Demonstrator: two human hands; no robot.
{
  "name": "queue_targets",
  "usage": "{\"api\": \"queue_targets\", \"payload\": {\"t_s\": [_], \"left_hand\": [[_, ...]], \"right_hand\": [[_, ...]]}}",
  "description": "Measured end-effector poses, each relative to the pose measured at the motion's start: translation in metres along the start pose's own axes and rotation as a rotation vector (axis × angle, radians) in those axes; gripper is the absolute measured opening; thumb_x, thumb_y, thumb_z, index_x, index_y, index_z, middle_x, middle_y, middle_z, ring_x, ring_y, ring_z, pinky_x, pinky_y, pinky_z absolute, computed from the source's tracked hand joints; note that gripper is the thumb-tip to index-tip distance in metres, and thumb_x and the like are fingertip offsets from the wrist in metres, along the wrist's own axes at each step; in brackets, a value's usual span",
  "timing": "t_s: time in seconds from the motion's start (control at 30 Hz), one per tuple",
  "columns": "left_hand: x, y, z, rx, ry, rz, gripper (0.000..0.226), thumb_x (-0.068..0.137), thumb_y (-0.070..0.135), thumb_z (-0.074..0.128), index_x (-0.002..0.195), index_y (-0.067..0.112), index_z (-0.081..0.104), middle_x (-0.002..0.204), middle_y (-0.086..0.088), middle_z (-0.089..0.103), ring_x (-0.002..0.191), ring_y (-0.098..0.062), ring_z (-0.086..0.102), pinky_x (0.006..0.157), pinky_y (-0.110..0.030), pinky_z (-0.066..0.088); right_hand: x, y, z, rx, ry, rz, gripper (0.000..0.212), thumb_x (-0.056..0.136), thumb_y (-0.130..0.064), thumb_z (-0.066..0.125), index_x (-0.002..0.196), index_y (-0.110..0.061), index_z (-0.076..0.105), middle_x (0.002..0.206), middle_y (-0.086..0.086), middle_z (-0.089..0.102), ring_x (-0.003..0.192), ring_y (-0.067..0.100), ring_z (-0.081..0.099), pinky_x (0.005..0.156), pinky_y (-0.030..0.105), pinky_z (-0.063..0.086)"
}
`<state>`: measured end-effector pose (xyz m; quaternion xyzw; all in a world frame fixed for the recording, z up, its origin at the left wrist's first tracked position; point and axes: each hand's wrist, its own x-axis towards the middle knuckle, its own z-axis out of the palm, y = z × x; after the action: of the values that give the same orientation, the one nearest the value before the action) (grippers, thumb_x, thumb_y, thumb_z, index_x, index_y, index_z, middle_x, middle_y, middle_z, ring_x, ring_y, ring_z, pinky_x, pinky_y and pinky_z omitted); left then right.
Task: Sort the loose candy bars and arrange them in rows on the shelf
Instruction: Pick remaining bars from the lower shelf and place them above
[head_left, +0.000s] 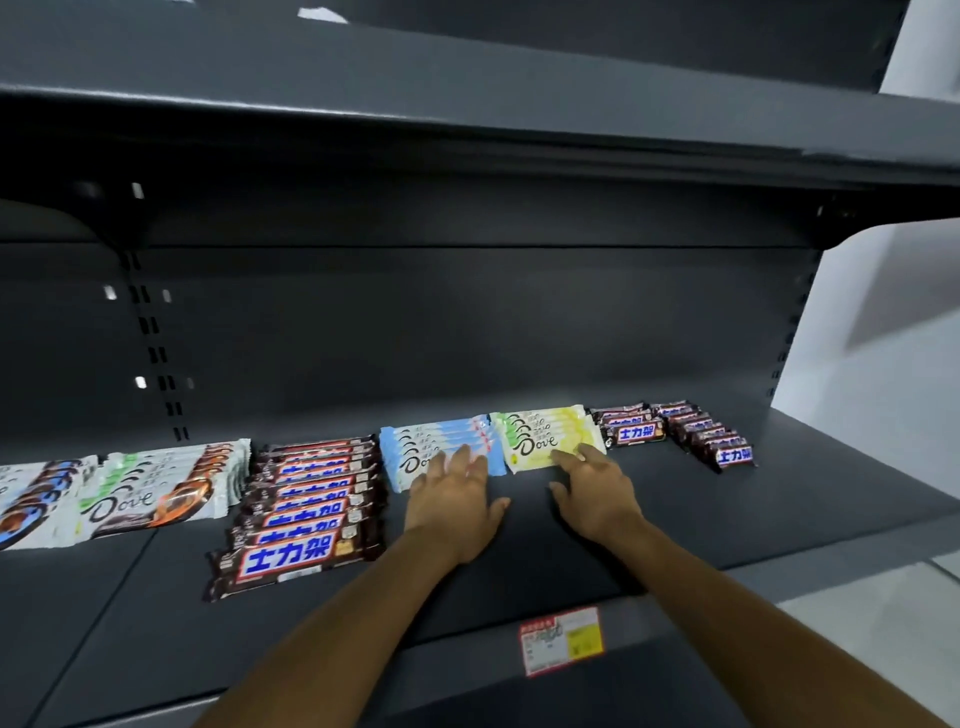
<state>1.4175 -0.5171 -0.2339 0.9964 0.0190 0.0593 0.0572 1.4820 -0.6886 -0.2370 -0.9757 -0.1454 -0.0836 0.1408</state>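
Two grips lie flat and open, holding nothing: our left grip (452, 499) rests on the blue candy bars (415, 447), and our right grip (592, 493) touches the front of the yellow candy bars (540, 434). We think we press like this to push both piles straight on the shelf (789, 499), so each kind gets its own row, like the brown bars (311, 499) on either side of our grips.

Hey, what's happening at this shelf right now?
A person is tidying candy bars on a dark shelf. The left hand lies flat on the blue Dove bars, and the right hand touches the yellow Dove bars beside them. Large Snickers bars sit in a row to their left, small Snickers bars to their right.
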Motion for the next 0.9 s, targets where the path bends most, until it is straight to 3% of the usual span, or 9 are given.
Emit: {"api": "queue_targets", "payload": {"t_s": [0.23, 0.43, 0.53, 0.7, 0.9], "left_hand": [[0.016, 0.018, 0.014, 0.072, 0.036, -0.115, 0.060, 0.094, 0.056, 0.031, 0.141, 0.020, 0.030, 0.154, -0.004, 0.017, 0.141, -0.038, 0.009, 0.109, -0.050, 0.025], [0.019, 0.025, 0.013, 0.078, 0.070, -0.151, 0.054, 0.094, 0.053, 0.034, 0.136, 0.019, 0.039, 0.147, -0.006, 0.028, 0.136, -0.031, 0.021, 0.106, -0.046, 0.031], [0.023, 0.035, 0.013, 0.093, 0.137, -0.084, 0.052, 0.094, 0.050, 0.036, 0.134, 0.018, 0.040, 0.144, -0.004, 0.033, 0.132, -0.025, 0.027, 0.106, -0.040, 0.030], [0.038, 0.068, 0.015, 0.034, 0.151, 0.141, 0.053, 0.094, 0.043, 0.040, 0.140, 0.018, 0.035, 0.147, -0.002, 0.031, 0.134, -0.022, 0.026, 0.110, -0.033, 0.026], [0.056, 0.125, 0.025, -0.063, 0.079, 0.283, 0.059, 0.094, 0.043, 0.044, 0.146, 0.018, 0.028, 0.152, -0.002, 0.026, 0.137, -0.022, 0.024, 0.113, -0.033, 0.024]], "right_hand": [[0.021, 0.023, 0.009, 0.018, -0.038, -0.065, 0.051, 0.094, -0.042, 0.045, 0.142, -0.027, 0.035, 0.145, 0.013, 0.031, 0.131, 0.028, 0.034, 0.105, 0.040, 0.033], [0.029, 0.034, 0.008, 0.091, -0.065, -0.104, 0.050, 0.093, -0.040, 0.047, 0.141, -0.028, 0.039, 0.145, 0.011, 0.031, 0.130, 0.028, 0.035, 0.106, 0.040, 0.035], [0.029, 0.038, 0.006, 0.155, -0.078, -0.108, 0.047, 0.093, -0.039, 0.048, 0.137, -0.025, 0.044, 0.141, 0.010, 0.034, 0.128, 0.028, 0.037, 0.105, 0.040, 0.036], [0.029, 0.059, -0.002, 0.232, 0.071, -0.112, 0.037, 0.091, -0.030, 0.053, 0.124, -0.013, 0.057, 0.127, 0.008, 0.049, 0.116, 0.024, 0.047, 0.098, 0.032, 0.040], [0.032, 0.122, -0.032, 0.062, 0.333, 0.043, 0.031, 0.086, -0.017, 0.054, 0.115, -0.009, 0.062, 0.120, 0.012, 0.056, 0.113, 0.029, 0.045, 0.095, 0.035, 0.034]]}}
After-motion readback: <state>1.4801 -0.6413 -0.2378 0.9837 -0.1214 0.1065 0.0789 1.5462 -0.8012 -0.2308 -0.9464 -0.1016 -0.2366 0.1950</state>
